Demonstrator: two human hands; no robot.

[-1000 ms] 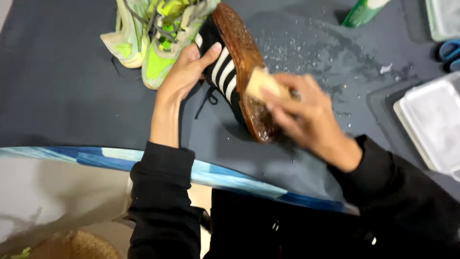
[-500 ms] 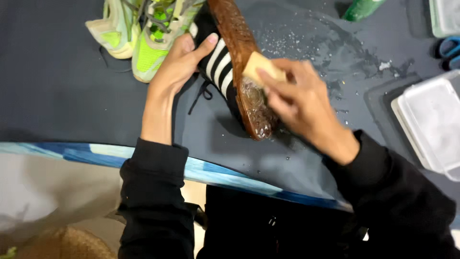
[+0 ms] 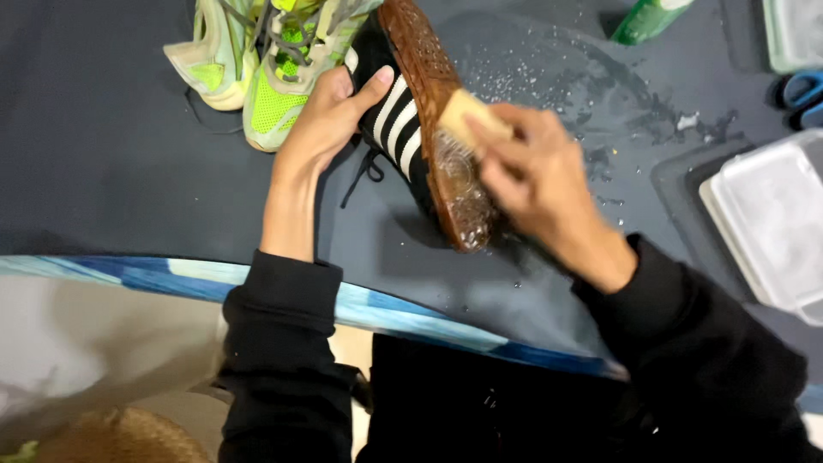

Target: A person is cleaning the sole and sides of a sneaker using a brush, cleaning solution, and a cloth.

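Observation:
A black shoe with white stripes lies on its side on the dark mat, its brown rubber sole turned up and wet with foam. My left hand grips the shoe's upper and steadies it. My right hand is closed around a wooden scrub brush, whose bristles press on the sole near the heel.
A pair of neon yellow-green sneakers lies at the back left. A green bottle stands at the back. Clear plastic containers sit at the right, with blue scissor handles near them. Foam flecks dot the mat. The table's blue edge runs below.
My right hand has shifted the brush along the sole while the left hand kept hold of the shoe. The view has moved slightly.

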